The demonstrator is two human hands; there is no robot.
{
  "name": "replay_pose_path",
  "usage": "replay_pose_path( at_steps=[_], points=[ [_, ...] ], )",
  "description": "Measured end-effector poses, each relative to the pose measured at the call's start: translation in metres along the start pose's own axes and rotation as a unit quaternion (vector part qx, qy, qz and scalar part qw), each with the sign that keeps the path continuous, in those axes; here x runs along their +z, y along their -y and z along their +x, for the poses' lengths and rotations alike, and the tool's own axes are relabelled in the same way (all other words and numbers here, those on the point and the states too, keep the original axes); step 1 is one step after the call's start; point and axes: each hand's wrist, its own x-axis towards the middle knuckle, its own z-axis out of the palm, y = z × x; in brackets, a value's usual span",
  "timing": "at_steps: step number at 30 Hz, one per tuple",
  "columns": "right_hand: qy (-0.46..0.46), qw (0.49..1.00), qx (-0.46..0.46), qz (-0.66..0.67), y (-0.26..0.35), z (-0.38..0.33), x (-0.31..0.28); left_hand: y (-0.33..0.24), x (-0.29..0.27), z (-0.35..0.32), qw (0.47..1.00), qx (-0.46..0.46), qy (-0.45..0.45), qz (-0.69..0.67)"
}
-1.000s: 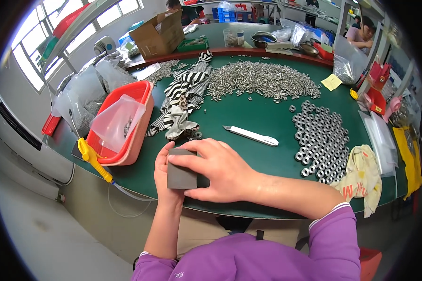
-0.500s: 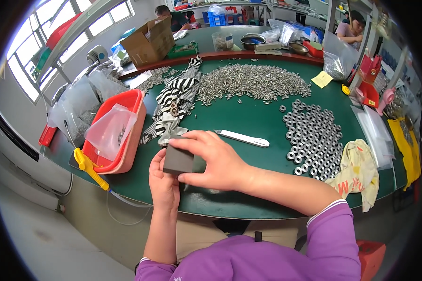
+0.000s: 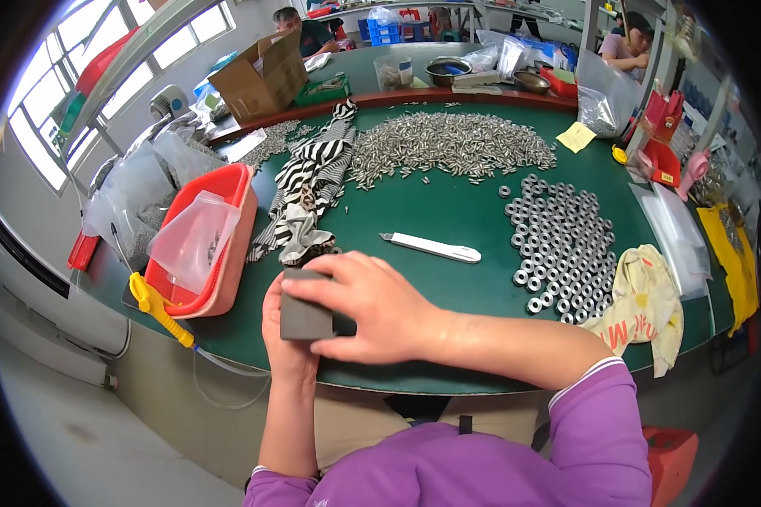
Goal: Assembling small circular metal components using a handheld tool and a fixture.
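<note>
A dark grey rectangular block point(image 3: 306, 318) is gripped between the thumb and fingers of my right hand point(image 3: 385, 311), just above the near edge of the green table. Below and behind it, my left hand point(image 3: 291, 362) is curled up against the block's left side. The block covers most of the left fingers, so whatever they hold is hidden. Beyond my hands lies a white utility knife point(image 3: 431, 247) with its blade end to the left. A black-and-white striped cloth point(image 3: 306, 198) stretches away from just past my left hand.
At the left stands a red plastic basin point(image 3: 243, 215) holding a clear bag, beside a yellow air gun point(image 3: 156, 306). Small metal pins point(image 3: 452, 144) are heaped at the back. Metal rings point(image 3: 558, 245) spread at the right, near a stained cream cloth point(image 3: 647, 296).
Both hands and the grey block have shifted slightly left and closer to me. The block's angle has turned a little, and my right hand still grips it.
</note>
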Motion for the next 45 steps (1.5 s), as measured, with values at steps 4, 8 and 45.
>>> replay_pose_path(
  at_steps=[4, 8, 45],
  points=[
    [-0.038, 0.985, 0.131, -0.106, -0.039, 0.011, -0.019, 0.001, -0.005, 0.000, 0.995, 0.024, 0.088, 0.034],
    [-0.048, 0.986, 0.154, -0.036, -0.037, 0.016, -0.022, 0.003, -0.010, 0.005, 0.998, 0.024, 0.054, 0.031],
    [-0.022, 0.994, 0.102, -0.022, -0.017, 0.010, -0.012, 0.001, -0.007, -0.001, 0.997, 0.046, 0.055, 0.037]
  ],
)
